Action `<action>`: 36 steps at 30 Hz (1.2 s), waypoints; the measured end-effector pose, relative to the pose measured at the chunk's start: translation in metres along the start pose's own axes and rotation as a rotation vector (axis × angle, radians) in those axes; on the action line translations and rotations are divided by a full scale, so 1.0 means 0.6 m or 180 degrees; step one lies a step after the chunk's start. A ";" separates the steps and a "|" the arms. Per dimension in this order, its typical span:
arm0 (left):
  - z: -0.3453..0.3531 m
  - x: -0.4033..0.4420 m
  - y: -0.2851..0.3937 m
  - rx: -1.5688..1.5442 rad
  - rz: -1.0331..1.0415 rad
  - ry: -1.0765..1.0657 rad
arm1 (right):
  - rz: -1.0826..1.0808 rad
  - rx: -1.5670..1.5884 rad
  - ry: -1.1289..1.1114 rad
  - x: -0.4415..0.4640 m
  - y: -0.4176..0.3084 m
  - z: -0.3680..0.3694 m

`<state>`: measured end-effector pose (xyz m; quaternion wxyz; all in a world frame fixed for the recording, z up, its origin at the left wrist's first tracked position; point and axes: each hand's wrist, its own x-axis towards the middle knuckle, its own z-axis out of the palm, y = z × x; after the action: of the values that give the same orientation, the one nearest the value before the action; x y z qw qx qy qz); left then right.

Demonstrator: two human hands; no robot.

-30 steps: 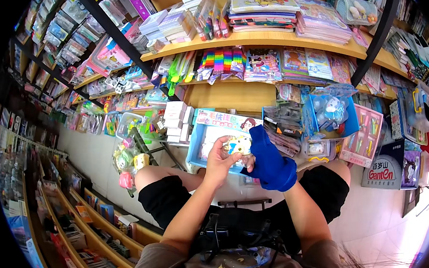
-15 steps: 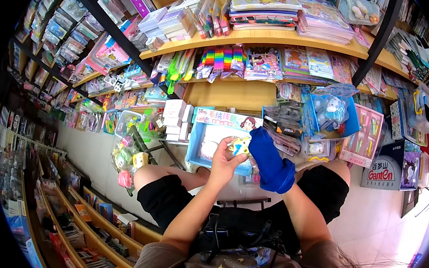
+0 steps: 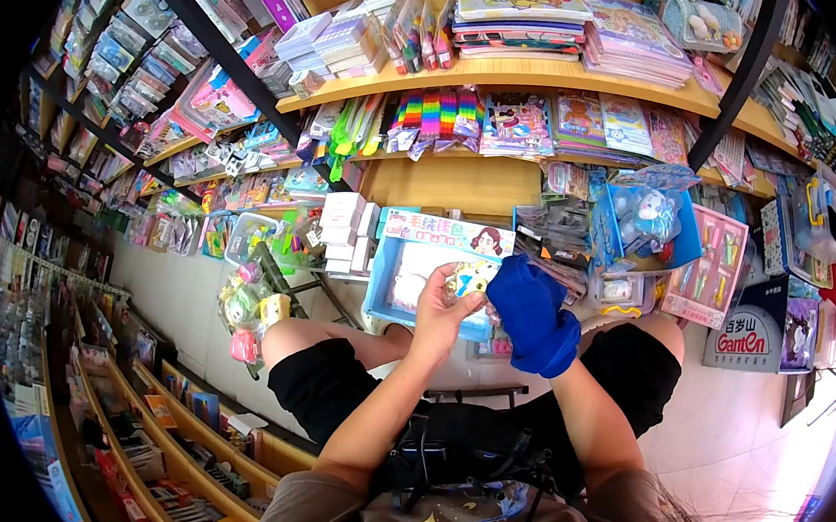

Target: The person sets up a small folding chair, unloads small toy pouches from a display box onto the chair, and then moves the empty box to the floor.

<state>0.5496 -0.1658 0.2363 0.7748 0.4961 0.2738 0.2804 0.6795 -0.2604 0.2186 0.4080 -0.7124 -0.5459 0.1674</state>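
In the head view, my left hand [image 3: 439,308] is closed on a small white, yellow and blue item [image 3: 473,278], which looks like a plush purse in clear wrap. A blue cloth [image 3: 533,316] is bunched around my right hand up to the wrist, and its fingers are hidden inside. The cloth's upper left side touches or nearly touches the small item. Just beyond my hands, a light-blue display box [image 3: 390,280] stands open, its printed header [image 3: 445,232] upright at the back. A white plush piece [image 3: 410,289] shows inside it.
Wooden shelves [image 3: 521,76] across the front hold notebooks [image 3: 518,21] and rainbow-coloured toys [image 3: 437,112]. White boxes [image 3: 343,223] stand left of the display box. To the right are a blue bin [image 3: 653,220] with wrapped plush and a pink set [image 3: 707,265]. A Ganten carton [image 3: 745,335] sits farther right.
The blue cloth has shifted slightly to the right and changed its folds, its top now broader. The small item has turned a little in my left hand, which stays almost in place.
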 end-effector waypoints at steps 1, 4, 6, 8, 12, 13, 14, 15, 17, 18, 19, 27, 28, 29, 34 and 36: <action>-0.001 0.000 0.004 -0.0059 -0.0040 -0.0003 | 0.0086 0.0120 -0.0015 0.001 -0.004 -0.002; -0.005 0.000 0.015 -0.0205 -0.0094 -0.0033 | 0.1340 0.2502 -0.0102 0.007 -0.036 -0.007; -0.007 0.004 0.014 -0.0269 -0.0041 -0.0072 | 0.1187 0.3306 -0.0034 0.011 -0.033 0.000; -0.003 0.007 0.015 -0.0237 -0.0005 0.0109 | 0.1296 0.4036 0.0037 0.012 -0.030 0.003; 0.000 0.006 0.011 -0.0205 0.0025 0.0111 | 0.1652 0.4387 0.0406 0.007 -0.035 0.007; 0.002 0.004 0.011 -0.0123 0.0040 0.0102 | 0.1633 0.4235 0.0547 0.006 -0.037 0.008; 0.006 0.002 0.009 -0.0041 0.0054 0.0095 | 0.1533 0.3932 0.0507 0.006 -0.036 0.010; 0.010 0.000 0.007 0.0040 0.0065 0.0087 | 0.1435 0.3629 0.0468 0.006 -0.032 0.013; 0.009 0.000 0.005 -0.0003 0.0034 0.0104 | 0.1237 0.3024 0.0392 0.006 -0.023 0.019; 0.009 0.000 0.010 -0.0068 -0.0026 0.0113 | 0.1135 0.2720 0.0360 0.006 -0.018 0.020; 0.009 0.001 0.014 -0.0134 -0.0087 0.0121 | 0.1034 0.2415 0.0328 0.007 -0.017 0.018; 0.003 0.006 0.019 -0.0292 -0.0385 0.0416 | 0.1555 0.4023 0.0313 0.003 0.001 0.007; 0.004 0.005 0.020 -0.0299 -0.0387 0.0455 | 0.1698 0.4139 0.0477 0.004 0.003 0.006; 0.005 0.004 0.020 -0.0239 -0.0400 0.0432 | 0.1529 0.3779 0.0585 0.004 0.000 0.005; 0.008 -0.001 0.006 -0.0001 -0.0390 0.0229 | 0.0172 0.1211 0.0966 0.007 -0.020 -0.013; 0.009 -0.002 0.011 -0.0120 -0.0587 0.0224 | -0.0484 -0.0032 0.1049 0.009 -0.022 -0.024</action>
<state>0.5514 -0.1678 0.2443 0.7964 0.4440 0.3400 0.2302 0.6829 -0.2602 0.2386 0.4999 -0.6889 -0.5247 0.0142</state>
